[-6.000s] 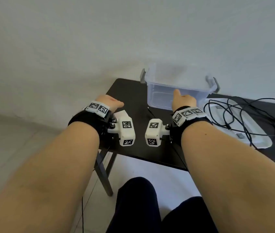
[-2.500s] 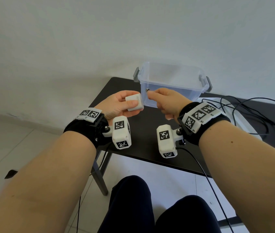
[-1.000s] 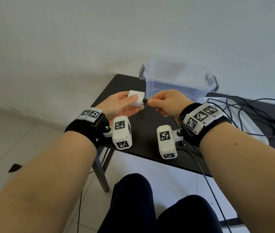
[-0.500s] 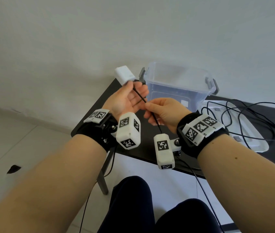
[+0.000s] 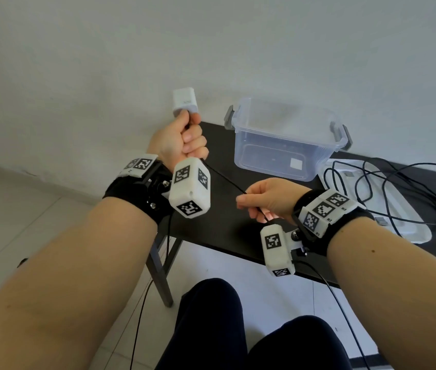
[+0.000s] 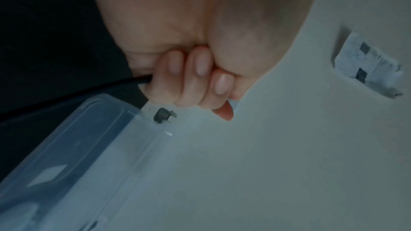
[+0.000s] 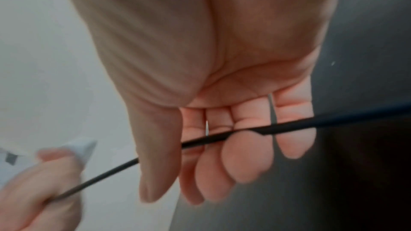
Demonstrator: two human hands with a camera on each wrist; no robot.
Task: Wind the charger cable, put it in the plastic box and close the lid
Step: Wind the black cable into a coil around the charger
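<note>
My left hand (image 5: 182,140) is raised in front of the wall as a fist. It grips the white charger block (image 5: 185,102) at its lower end, where the black cable (image 5: 225,180) leaves it. The block sticks up above the fist. The cable runs straight down-right to my right hand (image 5: 265,198), which pinches it between thumb and fingers (image 7: 244,155); in the right wrist view the cable (image 7: 289,126) crosses those fingers. The clear plastic box (image 5: 286,145) stands open on the black table (image 5: 225,225), its bottom bare apart from a label. The rest of the cable lies in loose loops (image 5: 398,188) over the lid (image 5: 409,231).
The box has grey latches (image 5: 229,118) at both ends and stands against the wall, also seen in the left wrist view as the box (image 6: 89,138). The lid lies at the table's right. Thin wires hang from my wrist cameras. My knees (image 5: 211,329) are below the table edge.
My left hand has closed into a fist below the charger and lifted it higher. My right hand has slid down and to the right along the cable, which now runs straight between the hands.
</note>
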